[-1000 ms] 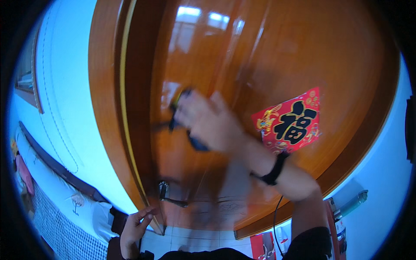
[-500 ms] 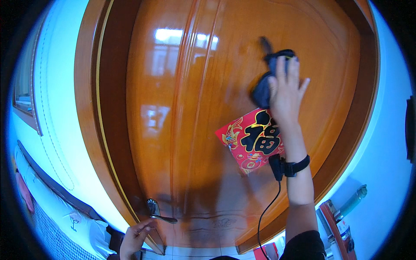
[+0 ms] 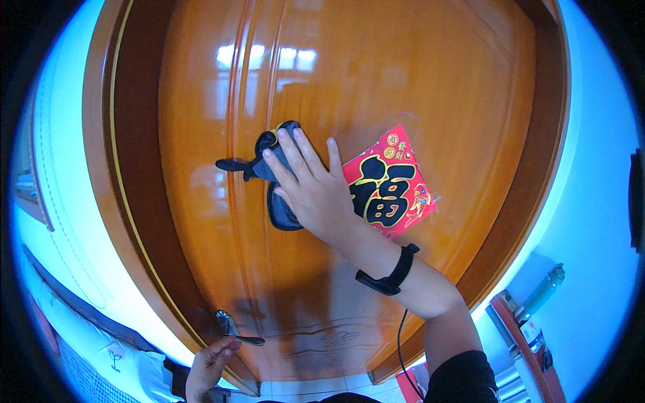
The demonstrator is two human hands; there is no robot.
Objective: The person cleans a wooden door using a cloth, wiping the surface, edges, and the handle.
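My right hand [image 3: 312,185] lies flat with fingers spread on a dark blue and black cloth [image 3: 285,213], pressing it against the glossy brown wooden door [image 3: 403,80]. A narrow black end of the cloth sticks out to the left. Beside that hand, a red square paper decoration [image 3: 403,201] with a large black, gold-edged character is fixed to the door at a tilt; my hand and forearm cover part of it. Low on the left, my left hand [image 3: 209,366] has its fingers closed at the metal door handle [image 3: 243,338].
A brown door frame [image 3: 111,168] surrounds the door. On the lower left is a bed with a white pillow [image 3: 114,356]. At the lower right stand a reddish-brown shelf [image 3: 527,346] and a green bottle [image 3: 543,293]. A black cable [image 3: 401,349] hangs below my right arm.
My right hand has swept the cloth left and down across the door, past the red decoration, uncovering its right side. The view has shifted slightly. My left hand stays at the handle.
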